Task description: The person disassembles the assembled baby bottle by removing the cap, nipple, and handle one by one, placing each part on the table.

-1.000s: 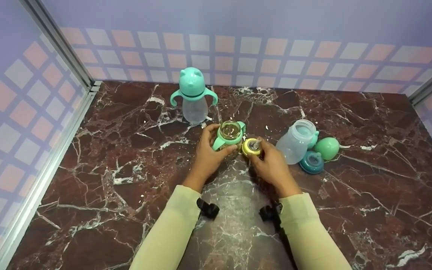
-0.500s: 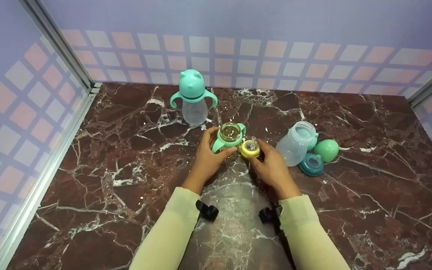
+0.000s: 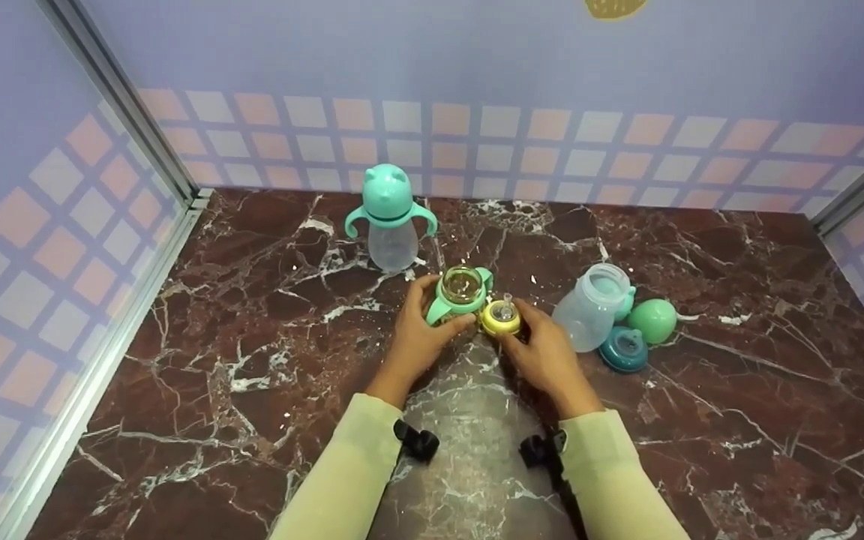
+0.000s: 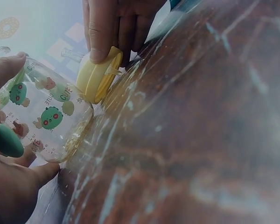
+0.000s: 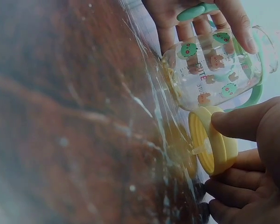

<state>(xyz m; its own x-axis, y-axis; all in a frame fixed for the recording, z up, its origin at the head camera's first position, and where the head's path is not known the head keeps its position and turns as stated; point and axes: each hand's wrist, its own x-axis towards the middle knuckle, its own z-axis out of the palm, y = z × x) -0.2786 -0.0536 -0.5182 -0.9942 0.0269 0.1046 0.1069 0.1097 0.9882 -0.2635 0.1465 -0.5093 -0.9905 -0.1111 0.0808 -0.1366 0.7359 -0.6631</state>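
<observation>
My left hand [image 3: 418, 330] grips a clear baby bottle [image 4: 51, 112] with green handles and printed cartoon figures. Its round mouth is uncovered and faces up in the head view. Right beside it, my right hand [image 3: 544, 352] pinches a yellow bottle lid [image 3: 501, 321] between thumb and fingers. A clear spout points up from the lid, and the right wrist view shows its hollow underside with a short clear stub. Lid and bottle stand side by side, close over the marbled table. Part of the bottle's side is hidden behind my left fingers.
A capped bottle [image 3: 393, 247] with turquoise handles stands farther back. To the right are an open translucent bottle [image 3: 582, 319], a teal lid [image 3: 625, 351] and a green egg-shaped piece [image 3: 653, 321], with a turquoise piece [image 3: 625, 306] partly hidden. Tiled-pattern walls bound the table [image 3: 739, 420].
The yellow lid has tipped so its spout stands more upright, and my right hand has shifted slightly with it. The left hand keeps its hold. The head view has tilted up.
</observation>
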